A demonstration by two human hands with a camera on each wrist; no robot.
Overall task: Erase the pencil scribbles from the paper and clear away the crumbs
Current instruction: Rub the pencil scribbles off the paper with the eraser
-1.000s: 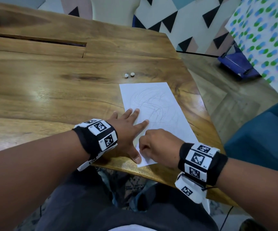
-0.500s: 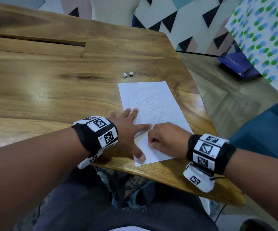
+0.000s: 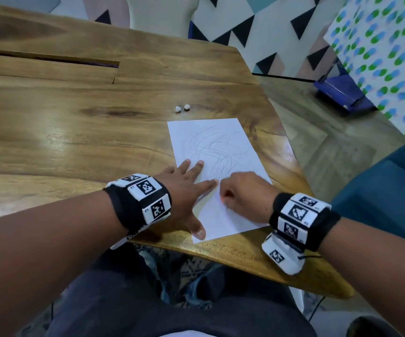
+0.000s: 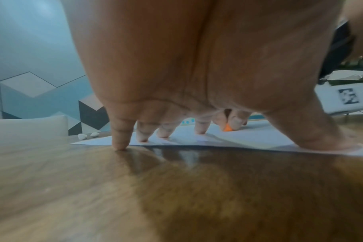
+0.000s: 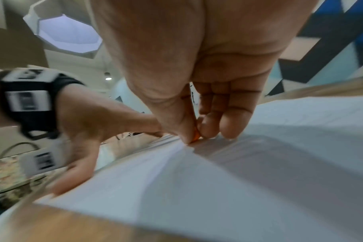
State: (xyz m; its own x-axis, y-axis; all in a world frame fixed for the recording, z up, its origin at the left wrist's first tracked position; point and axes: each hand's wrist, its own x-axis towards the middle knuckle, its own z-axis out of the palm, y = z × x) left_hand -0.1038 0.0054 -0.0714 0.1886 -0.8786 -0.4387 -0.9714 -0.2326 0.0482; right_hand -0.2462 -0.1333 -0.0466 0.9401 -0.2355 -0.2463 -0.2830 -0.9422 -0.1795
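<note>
A white paper (image 3: 217, 152) with faint pencil scribbles (image 3: 217, 148) lies flat near the table's front edge.

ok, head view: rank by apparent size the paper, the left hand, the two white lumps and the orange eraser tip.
1. paper, partly covered by both hands
2. left hand, nearer the camera, so it may look bigger than it is
3. two white lumps, which look alike
4. orange eraser, just a sliver showing in the right hand
</note>
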